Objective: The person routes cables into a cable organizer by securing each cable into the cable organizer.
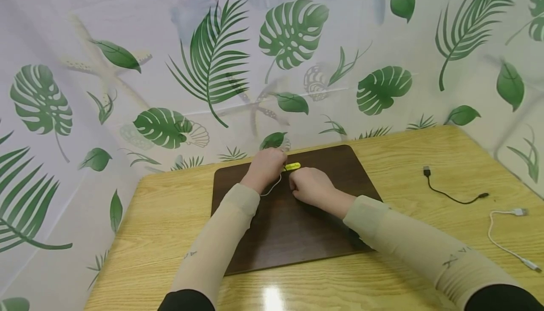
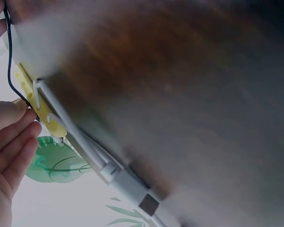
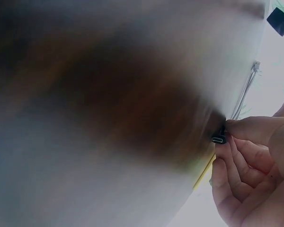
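In the head view, both hands meet above a dark brown board. My left hand (image 1: 265, 167) pinches a thin black cable (image 2: 10, 61) between thumb and fingers, right against a yellow perforated strip (image 2: 31, 97). A white cable (image 2: 61, 111) passes through slots in that strip, and its white USB plug (image 2: 132, 189) hangs over the board. Between thumb and fingertips, my right hand (image 1: 312, 186) holds the small black plug (image 3: 218, 138) of a black cable. A larger black USB plug (image 3: 279, 21) shows at the upper right of the right wrist view. Fingers hide part of the strip in the head view.
The brown board (image 1: 297, 235) lies on a light wooden table (image 1: 174, 221). To the right are a short black USB cable (image 1: 450, 195) and a white USB cable (image 1: 503, 245). A leaf-patterned cloth (image 1: 238, 126) hangs behind the table.
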{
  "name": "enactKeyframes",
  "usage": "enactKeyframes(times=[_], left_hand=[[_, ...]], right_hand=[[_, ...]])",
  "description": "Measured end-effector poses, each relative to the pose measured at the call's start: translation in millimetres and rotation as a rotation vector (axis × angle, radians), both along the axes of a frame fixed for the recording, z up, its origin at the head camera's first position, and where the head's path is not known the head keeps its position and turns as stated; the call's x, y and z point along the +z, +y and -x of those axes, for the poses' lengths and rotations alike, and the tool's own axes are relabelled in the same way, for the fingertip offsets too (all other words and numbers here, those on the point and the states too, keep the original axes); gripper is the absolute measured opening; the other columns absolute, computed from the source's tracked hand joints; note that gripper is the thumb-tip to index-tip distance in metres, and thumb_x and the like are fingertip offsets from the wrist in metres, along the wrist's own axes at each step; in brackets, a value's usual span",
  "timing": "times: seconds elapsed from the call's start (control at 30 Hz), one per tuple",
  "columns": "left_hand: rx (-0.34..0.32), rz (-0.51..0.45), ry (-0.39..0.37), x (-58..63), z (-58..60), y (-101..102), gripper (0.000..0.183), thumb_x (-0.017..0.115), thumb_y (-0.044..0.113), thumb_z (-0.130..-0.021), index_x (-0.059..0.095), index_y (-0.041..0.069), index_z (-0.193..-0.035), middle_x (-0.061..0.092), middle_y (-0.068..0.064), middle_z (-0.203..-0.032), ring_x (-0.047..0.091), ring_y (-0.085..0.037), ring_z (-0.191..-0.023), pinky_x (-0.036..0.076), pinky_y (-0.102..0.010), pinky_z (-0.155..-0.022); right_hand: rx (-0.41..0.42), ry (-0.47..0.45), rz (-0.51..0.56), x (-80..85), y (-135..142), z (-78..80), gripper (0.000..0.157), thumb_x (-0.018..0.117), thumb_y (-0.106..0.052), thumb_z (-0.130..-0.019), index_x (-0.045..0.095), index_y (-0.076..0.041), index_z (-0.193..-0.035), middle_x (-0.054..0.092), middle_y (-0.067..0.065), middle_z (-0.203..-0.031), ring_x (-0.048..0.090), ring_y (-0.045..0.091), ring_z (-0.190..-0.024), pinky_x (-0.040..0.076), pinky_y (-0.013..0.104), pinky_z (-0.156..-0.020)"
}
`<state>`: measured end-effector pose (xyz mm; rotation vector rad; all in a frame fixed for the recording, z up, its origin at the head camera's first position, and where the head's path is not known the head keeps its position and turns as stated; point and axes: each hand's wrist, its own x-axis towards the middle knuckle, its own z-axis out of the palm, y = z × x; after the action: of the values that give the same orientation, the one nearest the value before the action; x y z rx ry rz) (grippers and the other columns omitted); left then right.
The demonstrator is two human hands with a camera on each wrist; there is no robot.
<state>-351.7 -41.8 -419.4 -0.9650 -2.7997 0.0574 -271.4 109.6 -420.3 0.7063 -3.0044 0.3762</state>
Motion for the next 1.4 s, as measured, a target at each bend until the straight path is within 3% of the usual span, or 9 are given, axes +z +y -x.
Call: enactKeyframes(times=[0.17, 0.43, 0.9, 1.2, 1.4], left_hand=[[0.025, -0.004, -0.012, -1.1, 1.3, 2, 0.037, 0.063, 0.004, -0.103, 0.063, 0.014, -0.068, 0.071, -0.004, -0.078, 0.058, -0.017, -0.068, 0.055, -0.036, -0.068], [0.047, -0.003, -0.022, 0.4, 0.6, 3, 0.044, 0.061, 0.004, -0.105, 0.05, 0.017, -0.064, 0.055, 0.001, -0.067, 0.043, -0.014, -0.062, 0.039, -0.031, -0.06], [0.077, 0.003, -0.088, 5.0, 2.9, 7, 0.051, 0.06, 0.005, -0.105, 0.043, 0.018, -0.059, 0.045, 0.004, -0.062, 0.039, -0.013, -0.06, 0.035, -0.028, -0.058], [0.117, 0.008, -0.159, 9.0, 3.9, 7, 0.054, 0.066, 0.011, -0.104, 0.039, 0.018, -0.058, 0.036, 0.006, -0.057, 0.035, -0.012, -0.059, 0.033, -0.028, -0.057], [0.125, 0.013, -0.196, 11.6, 0.6, 9, 0.05, 0.066, 0.02, -0.104, 0.042, 0.018, -0.061, 0.039, 0.005, -0.058, 0.043, -0.014, -0.059, 0.039, -0.031, -0.058]], right_hand=[[0.003, -0.003, 0.005, 1.0, -2, -1.1, 0.009, 0.076, -0.004, -0.087, 0.075, -0.012, -0.082, 0.076, 0.002, -0.083, 0.069, 0.019, -0.073, 0.059, 0.038, -0.069], [-0.002, -0.008, 0.009, 1.4, -3, -1.5, 0.008, 0.077, -0.005, -0.087, 0.075, -0.012, -0.083, 0.076, 0.002, -0.082, 0.068, 0.018, -0.072, 0.059, 0.038, -0.07], [0.005, -0.023, 0.028, 0.1, -5, -0.1, 0.009, 0.075, -0.004, -0.087, 0.074, -0.011, -0.082, 0.075, 0.002, -0.083, 0.067, 0.018, -0.073, 0.058, 0.038, -0.071], [0.005, -0.026, 0.034, 0.5, -6, 0.0, 0.009, 0.076, -0.005, -0.088, 0.075, -0.012, -0.083, 0.075, 0.002, -0.083, 0.067, 0.018, -0.072, 0.058, 0.037, -0.071], [0.014, -0.021, 0.034, -0.3, -6, -0.5, 0.01, 0.075, -0.004, -0.088, 0.074, -0.012, -0.083, 0.075, 0.001, -0.084, 0.067, 0.018, -0.072, 0.058, 0.037, -0.071]])
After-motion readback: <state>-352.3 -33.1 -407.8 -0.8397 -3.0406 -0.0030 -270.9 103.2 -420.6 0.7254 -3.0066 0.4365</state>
